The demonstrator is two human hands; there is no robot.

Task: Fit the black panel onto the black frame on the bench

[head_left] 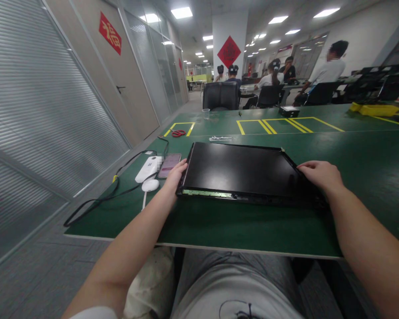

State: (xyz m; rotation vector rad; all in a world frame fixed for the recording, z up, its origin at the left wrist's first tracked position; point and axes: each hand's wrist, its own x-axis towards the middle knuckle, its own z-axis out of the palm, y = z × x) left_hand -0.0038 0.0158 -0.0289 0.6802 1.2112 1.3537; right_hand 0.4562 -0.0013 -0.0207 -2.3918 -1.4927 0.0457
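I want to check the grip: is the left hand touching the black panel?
Touching. The head view shows the left hand with its fingers curled onto the left edge of the black panel, with no gap between them.

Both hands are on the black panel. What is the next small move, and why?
Probably lift the black panel slightly: the left hand touches its left edge, the right hand rests on its right side, and it lies flat on the table.
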